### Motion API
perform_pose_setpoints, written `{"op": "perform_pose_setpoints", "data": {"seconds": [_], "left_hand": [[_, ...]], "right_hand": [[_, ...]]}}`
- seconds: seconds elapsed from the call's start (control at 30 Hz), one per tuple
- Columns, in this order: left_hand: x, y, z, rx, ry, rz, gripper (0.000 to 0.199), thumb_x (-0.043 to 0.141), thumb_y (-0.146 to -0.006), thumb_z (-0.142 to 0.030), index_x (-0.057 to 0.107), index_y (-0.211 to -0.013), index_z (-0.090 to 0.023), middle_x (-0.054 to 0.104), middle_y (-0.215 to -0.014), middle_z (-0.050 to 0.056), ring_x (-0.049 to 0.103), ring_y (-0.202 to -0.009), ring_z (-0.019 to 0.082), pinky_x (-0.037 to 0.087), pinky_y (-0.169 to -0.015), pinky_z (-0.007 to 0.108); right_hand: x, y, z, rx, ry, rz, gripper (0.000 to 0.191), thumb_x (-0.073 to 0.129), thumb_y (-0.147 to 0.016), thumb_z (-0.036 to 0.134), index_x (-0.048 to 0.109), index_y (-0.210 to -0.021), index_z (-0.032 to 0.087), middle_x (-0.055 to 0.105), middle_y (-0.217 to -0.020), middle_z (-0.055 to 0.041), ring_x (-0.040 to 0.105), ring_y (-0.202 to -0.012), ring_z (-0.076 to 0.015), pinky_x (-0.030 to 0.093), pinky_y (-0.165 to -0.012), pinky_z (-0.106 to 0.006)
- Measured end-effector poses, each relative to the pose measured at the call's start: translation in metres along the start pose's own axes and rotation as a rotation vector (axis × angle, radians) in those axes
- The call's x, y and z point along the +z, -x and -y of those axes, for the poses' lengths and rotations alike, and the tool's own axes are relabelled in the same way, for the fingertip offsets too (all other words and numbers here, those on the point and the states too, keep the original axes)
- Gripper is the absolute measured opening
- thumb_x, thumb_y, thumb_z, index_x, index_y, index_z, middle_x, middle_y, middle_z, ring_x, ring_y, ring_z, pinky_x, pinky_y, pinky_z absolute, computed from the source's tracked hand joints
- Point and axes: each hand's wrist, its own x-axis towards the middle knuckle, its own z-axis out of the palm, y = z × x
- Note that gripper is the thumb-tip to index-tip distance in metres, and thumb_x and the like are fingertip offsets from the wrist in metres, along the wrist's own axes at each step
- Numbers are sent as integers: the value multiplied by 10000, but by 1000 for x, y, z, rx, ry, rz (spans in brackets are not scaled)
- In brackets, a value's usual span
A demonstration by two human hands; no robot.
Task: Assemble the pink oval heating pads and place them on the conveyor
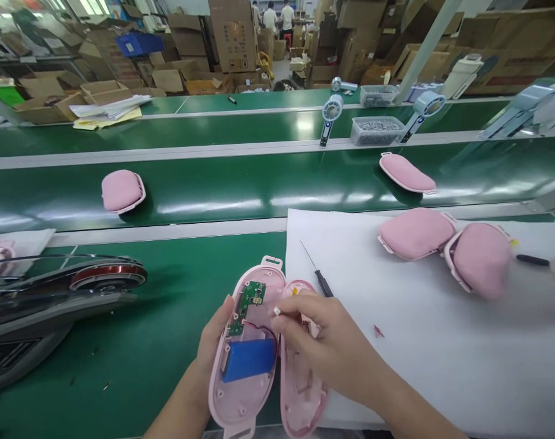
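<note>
at the far left a grey machine [53, 317] stood on the green bench [122, 366], and beyond it a pink case [123, 191] lay on the belt [213, 183]. in the middle the left hand [211, 335] was curled round the outer edge of the left shell [241, 399], thumb by the rim, its other fingers hidden behind. this pink shell was held hollow side up, with a green board [249, 302] in its upper part, a blue battery [249, 360] lower down, and thin dark and red wires [260, 327] running between them. just to the right, a small white piece [276, 311] was pinched between the thumb and forefinger of the right hand [325, 338], above the inner edges of the shells. the right shell [300, 378] lay beside the left one, partly covered by that hand. past it, a screwdriver [324, 283] rested on the white sheet [350, 256]; farther back, a fan [332, 108] and a clear tub [377, 130] stood near each other. rightward came a small red scrap [379, 331], then two pink cases [417, 233] touching on the sheet, and a black handle [532, 260].
</note>
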Motion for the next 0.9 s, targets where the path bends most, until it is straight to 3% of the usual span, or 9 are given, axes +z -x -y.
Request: {"op": "perform_pose_setpoints", "data": {"seconds": [0.1,0.17,0.27,0.37,0.47,0.53,0.6,0.73,0.9], "left_hand": [[-5,-1,4,15,-33,13,615,586,-780,-593,645,-1163,-115,712,-1055,134,619,-1062,361,449,-923,452],[-8,0,6,-5,-47,6,637,571,-781,-613,652,-1150,-100,717,-1045,144,623,-1056,368,460,-910,454],[-9,0,7,-10,-51,-4,618,562,-798,-595,655,-1143,-91,724,-1028,149,638,-1030,356,470,-893,443],[-11,0,10,62,-38,0,564,602,-794,-532,633,-1187,-130,728,-1024,125,666,-955,318,498,-810,387],[-16,0,13,46,-12,10,617,592,-774,-584,652,-1158,-105,739,-936,135,688,-818,287,502,-676,330],[-20,1,14,46,-6,-4,618,579,-776,-599,676,-1116,-93,743,-863,132,691,-750,274,498,-645,326],[-22,2,16,80,7,-37,551,590,-786,-565,695,-1087,-115,749,-825,111,691,-716,256,505,-648,328],[-16,4,17,129,31,-63,431,618,-799,-503,723,-1039,-161,762,-853,75,700,-749,230,518,-708,312],[3,5,17,264,-71,-85,406,640,-816,-438,683,-1128,-183,742,-1037,71,640,-1063,279,428,-994,373]], "right_hand": [[5,-4,1,147,-24,-27,127,553,-862,178,646,-797,235,614,-601,76,545,-559,-106,407,-540,-220],[8,-5,0,128,86,-34,190,557,-851,141,634,-700,228,584,-550,84,499,-506,-93,363,-492,-209],[12,-6,-4,-45,402,-85,263,513,-869,115,614,-645,209,563,-539,55,465,-481,-105,313,-467,-230],[16,-5,-12,-290,650,-200,247,434,-903,93,647,-803,170,603,-615,-6,516,-535,-150,376,-509,-263],[18,-5,-18,-494,774,-369,260,396,-885,-2,631,-905,106,628,-700,-65,541,-639,-182,452,-613,-291],[19,-5,-20,-526,759,-453,247,405,-873,-25,613,-935,92,647,-766,-93,559,-719,-196,473,-683,-302],[18,-5,-18,-427,614,-420,211,414,-898,25,597,-916,127,641,-760,-70,566,-710,-185,473,-656,-290],[16,-6,-7,-57,256,-124,217,449,-880,100,538,-713,206,558,-654,26,522,-601,-133,407,-541,-251],[17,-14,2,144,221,-30,260,471,-809,74,487,-575,187,501,-823,-12,497,-860,-185,447,-713,-319]]}}
